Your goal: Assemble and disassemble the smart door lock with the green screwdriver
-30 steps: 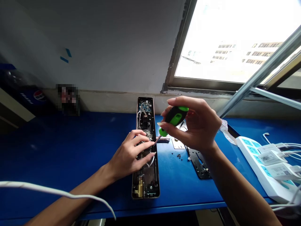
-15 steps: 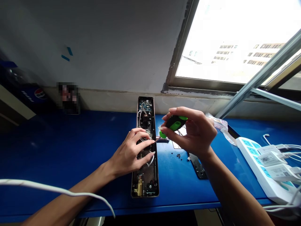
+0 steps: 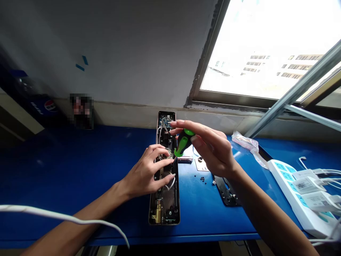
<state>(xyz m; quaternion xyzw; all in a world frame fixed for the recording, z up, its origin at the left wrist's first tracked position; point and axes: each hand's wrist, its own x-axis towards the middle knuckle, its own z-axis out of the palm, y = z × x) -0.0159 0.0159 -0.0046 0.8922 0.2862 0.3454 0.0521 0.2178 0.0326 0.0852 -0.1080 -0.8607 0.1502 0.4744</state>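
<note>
A long, narrow black housing (image 3: 167,199) lies open on the blue table, with a circuit board (image 3: 165,121), white wires and a brass fitting (image 3: 158,212) inside. My left hand (image 3: 149,169) rests over its middle, fingers spread across the parts; what the fingertips touch is partly hidden. In my right hand (image 3: 213,145) is a green and black screwdriver (image 3: 183,143), held between thumb and fingers. Its shaft points down and left to the housing's right side, close to my left index fingertip. The tip cannot be made out.
Right of the housing lie a dark bundle (image 3: 185,159), a metal plate (image 3: 201,164), several small screws (image 3: 203,179) and a black plate (image 3: 226,192). A white power strip (image 3: 295,199) with plugs is farther right. A white cable (image 3: 66,218) crosses the lower left.
My right hand has shifted slightly left and turned, bringing the screwdriver more upright, with its handle nearer the housing. My left hand stays nearly still. The view has moved a little.
</note>
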